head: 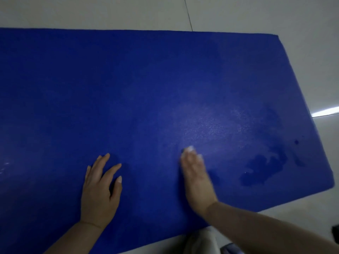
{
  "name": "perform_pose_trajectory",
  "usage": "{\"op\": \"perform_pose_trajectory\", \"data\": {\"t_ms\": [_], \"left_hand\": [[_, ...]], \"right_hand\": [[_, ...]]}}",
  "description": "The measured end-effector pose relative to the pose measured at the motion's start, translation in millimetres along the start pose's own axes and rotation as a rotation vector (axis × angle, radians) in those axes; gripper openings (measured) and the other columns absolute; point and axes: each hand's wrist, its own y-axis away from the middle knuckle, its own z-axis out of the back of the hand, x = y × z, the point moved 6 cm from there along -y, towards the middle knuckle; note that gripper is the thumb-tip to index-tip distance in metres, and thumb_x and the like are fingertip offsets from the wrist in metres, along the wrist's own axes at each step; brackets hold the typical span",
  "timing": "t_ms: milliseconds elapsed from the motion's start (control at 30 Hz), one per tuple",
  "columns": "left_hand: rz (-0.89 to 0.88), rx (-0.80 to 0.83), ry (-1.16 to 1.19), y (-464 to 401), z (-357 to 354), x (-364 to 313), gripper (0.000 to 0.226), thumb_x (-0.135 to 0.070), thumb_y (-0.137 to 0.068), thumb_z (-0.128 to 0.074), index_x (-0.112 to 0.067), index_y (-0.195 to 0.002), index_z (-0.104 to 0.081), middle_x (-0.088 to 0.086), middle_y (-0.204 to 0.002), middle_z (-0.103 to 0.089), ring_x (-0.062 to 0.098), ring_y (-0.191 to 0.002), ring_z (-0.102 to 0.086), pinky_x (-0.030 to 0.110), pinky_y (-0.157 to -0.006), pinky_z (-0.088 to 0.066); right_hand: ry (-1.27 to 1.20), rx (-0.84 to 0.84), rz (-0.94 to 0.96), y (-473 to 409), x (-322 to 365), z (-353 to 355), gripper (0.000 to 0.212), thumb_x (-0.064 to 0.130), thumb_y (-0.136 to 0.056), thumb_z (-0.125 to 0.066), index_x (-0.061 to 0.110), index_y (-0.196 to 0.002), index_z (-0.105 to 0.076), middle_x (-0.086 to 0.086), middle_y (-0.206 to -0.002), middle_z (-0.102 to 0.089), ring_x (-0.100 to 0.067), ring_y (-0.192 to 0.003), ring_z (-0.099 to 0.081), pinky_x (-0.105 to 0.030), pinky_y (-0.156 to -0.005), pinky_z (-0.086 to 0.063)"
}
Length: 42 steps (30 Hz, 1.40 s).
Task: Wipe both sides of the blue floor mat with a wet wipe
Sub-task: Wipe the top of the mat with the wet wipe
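Note:
The blue floor mat [146, 85] lies flat on a pale tiled floor and fills most of the view. My left hand [100, 189] rests palm-down on the mat near its front edge, fingers spread and straight. My right hand [197, 178] lies flat on the mat a little to the right, blurred, fingers straight. A bit of white wet wipe [191, 150] shows under its fingertips, mostly hidden by the hand. Dark wet patches [264, 165] mark the mat near its right end.
Pale floor tiles [238, 13] surround the mat, with a dark grout line [188, 14] running away at the top. A bright strip of reflected light [324, 112] lies on the floor at the right. Light-coloured clothing [201, 241] shows at the bottom edge.

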Motion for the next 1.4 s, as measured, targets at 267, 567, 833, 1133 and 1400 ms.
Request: {"op": "perform_pose_trajectory", "data": {"t_ms": [267, 567, 833, 1133, 1400], "left_hand": [[0.155, -0.065, 0.124, 7, 7, -3, 0.03, -0.023, -0.099, -0.05, -0.009, -0.122, -0.062, -0.002, -0.148, -0.036, 0.015, -0.139, -0.028, 0.058, -0.11, -0.03], [0.224, -0.018, 0.135, 9, 10, 0, 0.031, -0.011, -0.094, -0.053, -0.01, -0.124, -0.061, -0.014, -0.145, -0.032, 0.02, -0.14, -0.03, 0.054, -0.111, -0.031], [0.183, -0.036, 0.112, 10, 4, 3, 0.03, -0.011, -0.094, -0.054, -0.008, -0.123, -0.061, -0.012, -0.145, -0.031, 0.015, -0.141, -0.026, 0.053, -0.114, -0.027], [0.131, -0.13, 0.043, 5, 2, -1, 0.027, -0.016, -0.095, -0.056, -0.004, -0.118, -0.063, 0.012, -0.139, -0.047, 0.031, -0.13, -0.041, 0.054, -0.108, -0.033], [0.044, -0.079, -0.01, -3, 0, 16, 0.034, -0.014, -0.097, -0.049, -0.003, -0.129, -0.055, 0.012, -0.148, -0.04, 0.026, -0.138, -0.03, 0.046, -0.112, -0.03]], "right_hand": [[-0.155, -0.023, 0.428, 2, -9, 22, 0.047, 0.009, -0.098, -0.025, 0.012, -0.143, -0.033, -0.001, -0.15, -0.034, -0.015, -0.138, -0.03, -0.034, -0.118, -0.015], [0.122, 0.147, 0.222, 33, 24, -5, 0.052, -0.007, -0.09, -0.003, -0.021, -0.141, -0.001, -0.038, -0.147, -0.007, -0.059, -0.132, -0.008, -0.058, -0.113, -0.018], [-0.129, -0.054, 0.366, 11, -1, 16, 0.055, -0.004, -0.09, -0.026, 0.002, -0.144, -0.027, -0.01, -0.144, -0.044, -0.024, -0.135, -0.032, -0.035, -0.118, -0.012], [-0.539, -0.108, -0.675, -9, -66, 12, 0.054, -0.009, -0.095, -0.033, 0.001, -0.148, -0.024, -0.006, -0.157, -0.009, -0.019, -0.146, -0.001, -0.032, -0.12, 0.0], [-0.598, -0.118, -0.863, -3, -60, 13, 0.045, 0.011, -0.104, -0.028, 0.006, -0.149, -0.028, -0.001, -0.158, -0.013, -0.017, -0.147, -0.009, -0.034, -0.12, -0.012]]}}
